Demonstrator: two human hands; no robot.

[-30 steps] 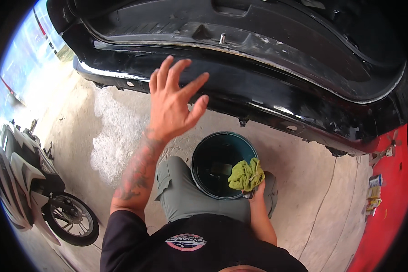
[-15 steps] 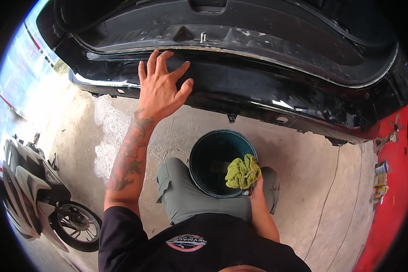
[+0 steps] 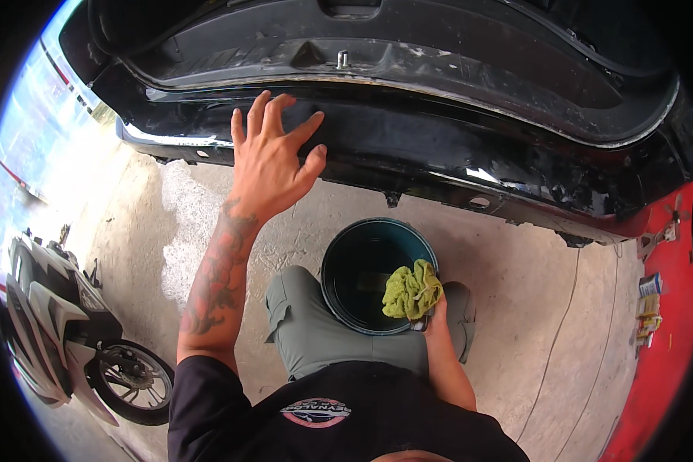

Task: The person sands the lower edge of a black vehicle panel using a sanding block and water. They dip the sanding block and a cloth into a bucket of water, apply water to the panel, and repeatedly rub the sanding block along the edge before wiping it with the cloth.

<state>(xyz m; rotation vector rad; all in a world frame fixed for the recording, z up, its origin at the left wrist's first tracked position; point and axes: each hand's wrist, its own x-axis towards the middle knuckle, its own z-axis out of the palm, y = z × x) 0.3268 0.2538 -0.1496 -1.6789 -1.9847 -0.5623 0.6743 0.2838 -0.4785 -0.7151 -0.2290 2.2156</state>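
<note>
My left hand [image 3: 271, 158] is over the glossy black rear panel [image 3: 408, 135] of a car, with its fingers spread and bent; whether the fingertips touch the paint I cannot tell. Nothing is in it. A crumpled yellow-green cloth [image 3: 410, 291] is in my right hand [image 3: 437, 317], whose fingers are mostly hidden behind it. That cloth hangs over the right rim of a dark teal bucket [image 3: 333, 304], which stands between my knees. Inside, the bucket looks dark, and its contents are hard to make out.
Above the panel lies the open trunk sill with a metal latch striker [image 3: 343, 59]. At left, a motorcycle [image 3: 61, 323] stands on the concrete floor [image 3: 554, 308]. A red wall [image 3: 662, 369] with small containers [image 3: 649, 304] beside it rises at right.
My left hand has drawn back slightly toward me, its fingers still spread. My right hand and the cloth stay almost where they were.
</note>
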